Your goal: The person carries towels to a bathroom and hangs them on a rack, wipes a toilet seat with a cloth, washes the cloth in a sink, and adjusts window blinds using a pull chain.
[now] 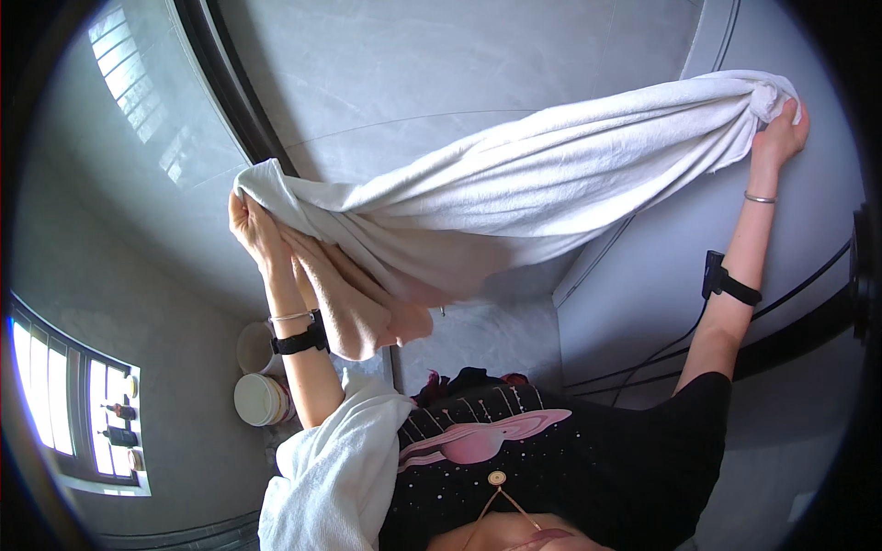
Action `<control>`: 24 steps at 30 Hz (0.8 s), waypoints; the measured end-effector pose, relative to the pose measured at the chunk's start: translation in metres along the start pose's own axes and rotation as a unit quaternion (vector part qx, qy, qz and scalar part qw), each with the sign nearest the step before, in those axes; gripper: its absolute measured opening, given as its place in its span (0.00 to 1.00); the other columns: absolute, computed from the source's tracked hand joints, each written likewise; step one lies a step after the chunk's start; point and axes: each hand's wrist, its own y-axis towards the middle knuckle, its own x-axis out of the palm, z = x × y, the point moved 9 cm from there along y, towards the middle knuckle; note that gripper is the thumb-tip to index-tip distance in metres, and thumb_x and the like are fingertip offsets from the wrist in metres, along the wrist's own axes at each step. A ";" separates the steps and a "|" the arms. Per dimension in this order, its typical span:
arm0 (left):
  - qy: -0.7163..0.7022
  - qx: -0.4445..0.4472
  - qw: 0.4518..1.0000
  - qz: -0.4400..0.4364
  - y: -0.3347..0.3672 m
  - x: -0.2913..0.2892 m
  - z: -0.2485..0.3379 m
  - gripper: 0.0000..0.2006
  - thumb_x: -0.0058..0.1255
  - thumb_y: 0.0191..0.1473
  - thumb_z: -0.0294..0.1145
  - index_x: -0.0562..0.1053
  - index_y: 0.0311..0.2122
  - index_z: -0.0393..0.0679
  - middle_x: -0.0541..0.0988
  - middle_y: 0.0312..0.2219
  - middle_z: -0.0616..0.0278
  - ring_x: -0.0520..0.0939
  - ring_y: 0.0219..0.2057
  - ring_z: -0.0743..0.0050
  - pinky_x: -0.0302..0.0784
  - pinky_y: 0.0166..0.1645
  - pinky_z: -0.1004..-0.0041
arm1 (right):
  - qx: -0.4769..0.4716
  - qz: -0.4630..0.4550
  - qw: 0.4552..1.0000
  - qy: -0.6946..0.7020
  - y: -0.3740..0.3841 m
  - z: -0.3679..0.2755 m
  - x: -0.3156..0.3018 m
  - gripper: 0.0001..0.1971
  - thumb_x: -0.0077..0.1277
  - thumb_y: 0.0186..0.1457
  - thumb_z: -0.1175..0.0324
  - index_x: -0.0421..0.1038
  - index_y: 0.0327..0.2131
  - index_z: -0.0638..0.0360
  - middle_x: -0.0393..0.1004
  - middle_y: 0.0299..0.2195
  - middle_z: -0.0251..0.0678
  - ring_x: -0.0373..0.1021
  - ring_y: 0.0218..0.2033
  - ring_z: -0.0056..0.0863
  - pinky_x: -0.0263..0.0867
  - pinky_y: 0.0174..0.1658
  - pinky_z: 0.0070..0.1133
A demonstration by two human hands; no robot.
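- Nearest, a second white cloth point(331, 468) is being borne on the left shoulder of the black shirt point(588, 459), below the left end of the white towel point(514, 174).
- The left arm is being held raised toward the towel's left end, with a dark wristband point(299, 342) being worn just below the hand.
- The right arm is being stretched out nearly straight toward the towel's right end, farther forward than the left; another dark wristband point(740, 292) is being worn on its forearm.
- At the towel's left corner, the edge is being pinched by the closed fingers of the left hand point(257, 230); a pinkish-beige fold point(344, 298) is being left hanging beneath, and whether it is part of the towel cannot be told.
- At the towel's right end, a bunched corner is being gripped in the closed right hand point(781, 138).
- The towel itself is being suspended in the air between both hands, in long loose creases; the step in hand is judged to be spreading it out.
- Both grips are probably being relied on next, with even tension being called for to open the creases.
- Farther off, white buckets point(260, 400) are being seen below the towel's left end.
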 end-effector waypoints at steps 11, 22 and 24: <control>-0.164 -0.019 0.935 -0.315 -0.061 0.184 0.103 0.07 0.41 0.55 0.26 0.70 0.37 0.39 0.74 0.30 0.68 0.72 0.31 0.85 0.70 0.36 0.84 | -0.025 -0.684 0.722 0.102 -0.353 -0.099 0.152 0.36 0.59 0.40 0.58 0.55 0.52 0.61 0.62 0.48 0.40 0.58 0.51 0.32 0.54 0.52 0.25; 0.069 -0.042 0.951 -0.297 -0.035 0.134 0.053 0.10 0.47 0.51 0.31 0.73 0.37 0.39 0.71 0.21 0.70 0.69 0.25 0.87 0.64 0.29 0.86 | 0.483 -0.498 0.700 0.168 -0.353 -0.037 0.156 0.10 0.46 0.49 0.73 0.67 0.36 0.67 0.70 0.28 0.35 0.68 0.29 0.19 0.65 0.32 0.15; 0.102 -0.102 0.940 -0.308 -0.036 0.126 0.045 0.14 0.48 0.50 0.40 0.74 0.35 0.39 0.71 0.20 0.69 0.69 0.24 0.88 0.62 0.28 0.86 | 0.438 -0.506 0.725 0.162 -0.337 -0.041 0.170 0.13 0.46 0.49 0.70 0.65 0.36 0.70 0.70 0.28 0.35 0.67 0.27 0.18 0.65 0.29 0.15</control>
